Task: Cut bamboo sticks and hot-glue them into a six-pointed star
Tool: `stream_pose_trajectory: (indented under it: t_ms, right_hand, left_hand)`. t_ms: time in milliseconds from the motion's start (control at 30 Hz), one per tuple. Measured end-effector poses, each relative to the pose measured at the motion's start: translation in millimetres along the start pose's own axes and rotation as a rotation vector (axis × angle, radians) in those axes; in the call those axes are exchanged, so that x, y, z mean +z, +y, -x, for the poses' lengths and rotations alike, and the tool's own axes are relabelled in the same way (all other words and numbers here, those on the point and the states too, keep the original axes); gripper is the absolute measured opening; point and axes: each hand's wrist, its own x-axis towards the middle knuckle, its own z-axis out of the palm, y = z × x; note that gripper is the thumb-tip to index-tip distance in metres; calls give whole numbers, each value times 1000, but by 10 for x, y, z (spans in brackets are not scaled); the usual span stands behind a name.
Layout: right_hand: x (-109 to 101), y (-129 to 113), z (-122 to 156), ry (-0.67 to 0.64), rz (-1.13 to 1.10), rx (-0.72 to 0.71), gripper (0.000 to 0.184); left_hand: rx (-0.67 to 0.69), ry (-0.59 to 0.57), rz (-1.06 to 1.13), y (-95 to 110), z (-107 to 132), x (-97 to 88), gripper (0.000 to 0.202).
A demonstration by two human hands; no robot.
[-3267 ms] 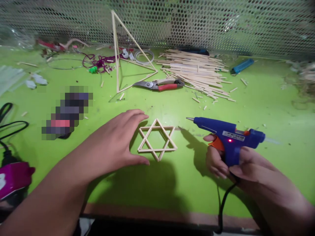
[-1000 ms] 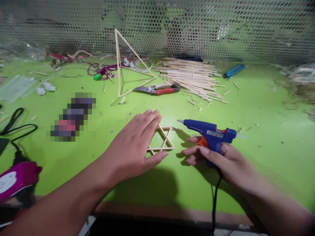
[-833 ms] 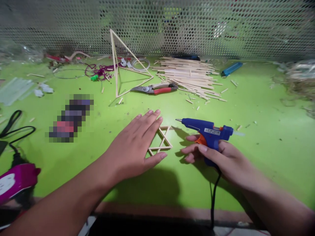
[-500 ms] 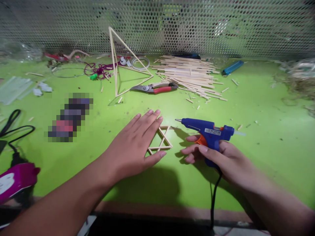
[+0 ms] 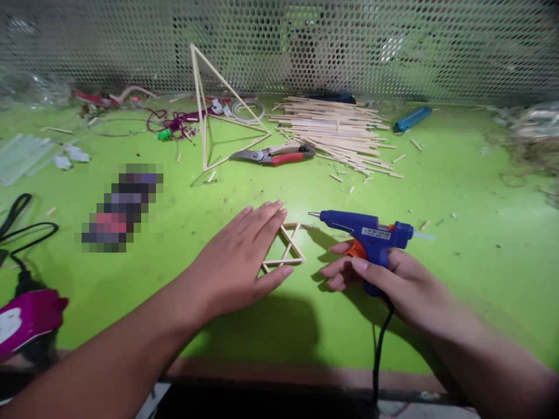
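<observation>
Clock directions are taken from the star. At half past eight a magenta adapter [image 5: 37, 320] sits by the near edge of the green bench [image 5: 480, 279], a black plug [image 5: 24, 283] in its top; between nine and ten lie pale glue sticks [image 5: 26, 154]. Just past nine is a pixelated dark thing [image 5: 123, 209], too masked to name. Purple string [image 5: 174, 123] tangles at about half past ten, and a frame [image 5: 196, 87] of joined sticks stands at eleven. The left hand [image 5: 240, 253] lies palm down, flat and unclenched, over the left part of the star [image 5: 283, 262], fingers together towards one o'clock, thumb apart near its lower edge; whether it presses I cannot tell. The star is flat on the bench, its right side showing. Pruners [image 5: 283, 156] lie at twelve, loose sticks [image 5: 336, 125] at one. At three the right hand [image 5: 406, 276] grasps the glue gun [image 5: 371, 238] by its handle, nozzle aimed at nine o'clock, near the star yet apart. A blue cutter [image 5: 413, 119] rests between one and two, and a blurred bundle [image 5: 535, 137] between two and three.
</observation>
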Motion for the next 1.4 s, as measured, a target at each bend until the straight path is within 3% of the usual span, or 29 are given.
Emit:
stream_pose_trajectory:
  t_ms: [200,367,700,1067,1400]
  right_hand:
    - [-5,-3,20,-21,-66,83,41]
    - [2,39,47,45,-130,152,46]
    - [42,23,15,-69,-189,180,47]
    - [19,19,38,-51,-108,228,51]
    - [4,11,87,28,15,239,56]
  left_hand:
    - [-9,6,43,-12,0,5,92]
    - [-35,6,84,-20,-2,32,90]
    - [17,72,122,-90,30,124,90]
    - [86,201,171,-89,33,204,85]
    - [36,153,251,-70,20,185,81]
